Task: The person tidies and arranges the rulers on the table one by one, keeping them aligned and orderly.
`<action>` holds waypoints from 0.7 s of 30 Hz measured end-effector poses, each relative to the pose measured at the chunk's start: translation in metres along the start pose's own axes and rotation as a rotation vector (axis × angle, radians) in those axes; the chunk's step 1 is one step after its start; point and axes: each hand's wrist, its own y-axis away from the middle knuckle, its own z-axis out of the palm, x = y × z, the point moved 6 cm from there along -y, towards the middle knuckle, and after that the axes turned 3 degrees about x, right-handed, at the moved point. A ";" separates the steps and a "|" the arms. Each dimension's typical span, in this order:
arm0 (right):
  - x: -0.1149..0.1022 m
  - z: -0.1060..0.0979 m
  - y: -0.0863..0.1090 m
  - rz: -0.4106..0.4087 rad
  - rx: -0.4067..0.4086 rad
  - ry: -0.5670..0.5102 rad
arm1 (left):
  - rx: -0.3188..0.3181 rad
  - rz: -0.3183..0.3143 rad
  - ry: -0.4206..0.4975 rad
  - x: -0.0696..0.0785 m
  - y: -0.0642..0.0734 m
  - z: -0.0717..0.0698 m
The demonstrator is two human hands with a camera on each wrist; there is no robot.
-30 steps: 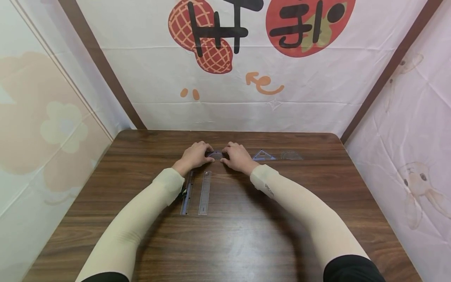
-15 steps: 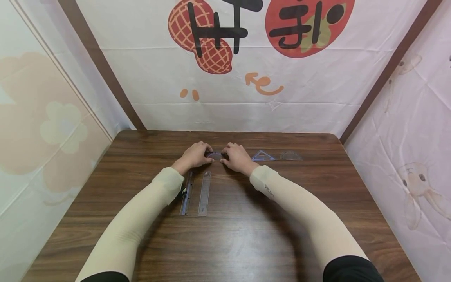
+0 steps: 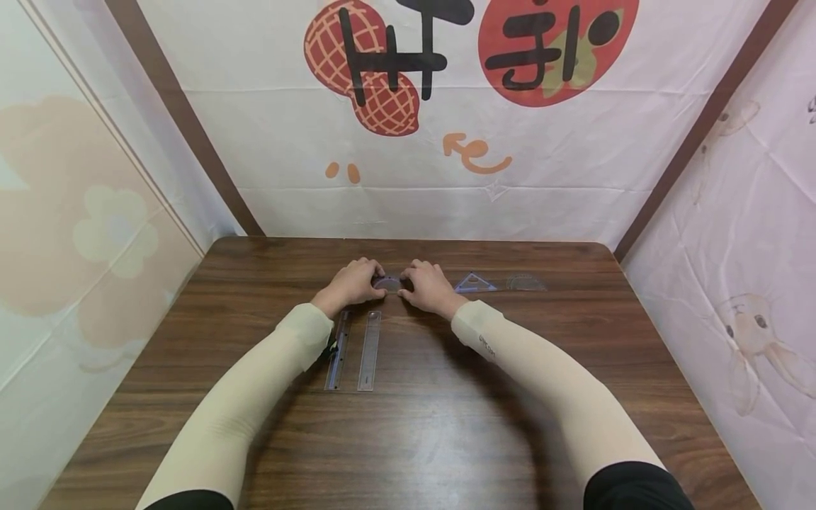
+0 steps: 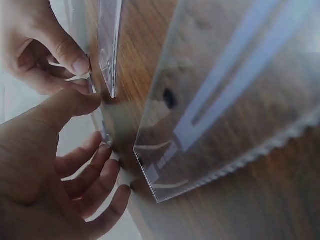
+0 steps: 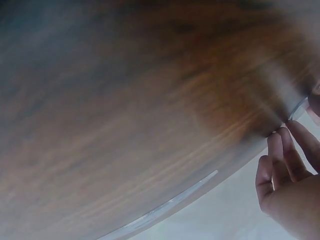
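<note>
Near the far side of the table, a clear protractor with a blue arc (image 3: 387, 284) lies between my two hands. My left hand (image 3: 351, 287) pinches its left end between thumb and fingers. At the right end, my right hand (image 3: 431, 287) grips it the same way. The left wrist view has the protractor edge-on (image 4: 105, 134), spanning the gap from the fingers of one hand to the other. In the right wrist view the right hand (image 5: 292, 187) shows at the lower right, fingertips at the protractor's edge.
Two clear rulers lie lengthwise nearer the body: a blue-striped one with a wavy edge (image 3: 337, 354) by the left forearm, and a plain one (image 3: 370, 352) beside it. Right of the hands lie a blue-marked set square (image 3: 474, 285) and another clear protractor (image 3: 525, 283). Printed cloth (image 3: 408, 209) rises behind the table.
Both hands keep their hold on the protractor, with hardly any motion. The whole head view has shifted very slightly.
</note>
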 end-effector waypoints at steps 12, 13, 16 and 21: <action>0.002 0.001 0.002 0.037 -0.010 -0.068 | 0.019 0.025 0.003 -0.002 0.002 0.001; 0.002 0.001 0.002 0.039 -0.011 -0.074 | 0.023 0.028 0.002 -0.001 0.002 0.000; 0.002 0.001 0.002 0.045 -0.015 -0.084 | 0.035 0.036 -0.005 0.000 0.005 -0.001; 0.002 0.000 0.003 0.065 -0.013 -0.107 | 0.050 0.041 -0.017 0.001 0.007 -0.002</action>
